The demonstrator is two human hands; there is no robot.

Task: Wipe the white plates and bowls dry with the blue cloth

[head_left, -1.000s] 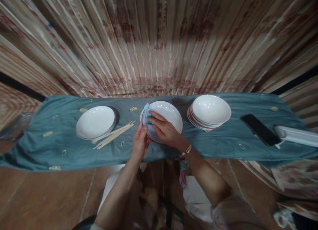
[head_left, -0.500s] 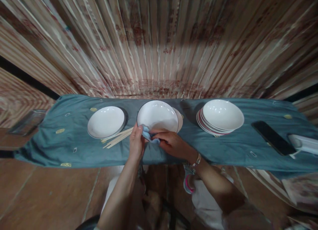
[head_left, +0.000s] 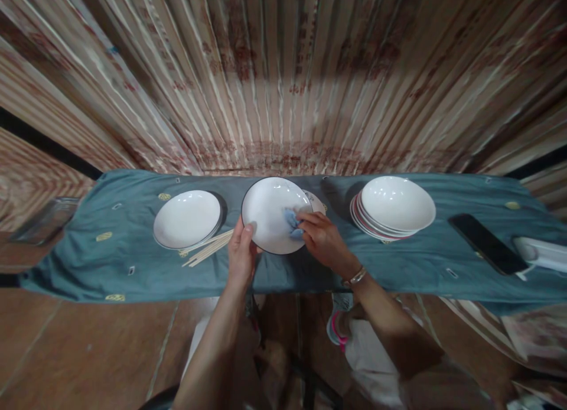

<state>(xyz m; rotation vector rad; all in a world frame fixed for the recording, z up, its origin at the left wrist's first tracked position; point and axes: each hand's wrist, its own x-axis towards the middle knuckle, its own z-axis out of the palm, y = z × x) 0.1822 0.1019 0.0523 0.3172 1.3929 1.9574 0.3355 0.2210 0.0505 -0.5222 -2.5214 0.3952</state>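
My left hand (head_left: 241, 247) grips the left edge of a white plate with a dark rim (head_left: 266, 212), thumb on top and fingers underneath. The plate is held up over the table, tilted towards me. A light blue cloth (head_left: 292, 221) is pinched in my right hand (head_left: 322, 238) and lies against the right part of the plate's surface. Behind the plate, another plate (head_left: 316, 203) shows only its right edge. Several pale chopsticks (head_left: 208, 249) lie just left of my left hand.
White plates (head_left: 188, 219) are stacked at the left. At the right stands a stack of white bowls (head_left: 396, 203), some with red rims. Farther right lie a black phone (head_left: 486, 244) and a white object (head_left: 540, 255). A green-blue cloth (head_left: 168, 280) covers the narrow table; a curtain (head_left: 283, 103) hangs behind.
My right hand has moved the blue cloth from the plate's lower left edge to its right side. My left hand keeps its hold on the plate.
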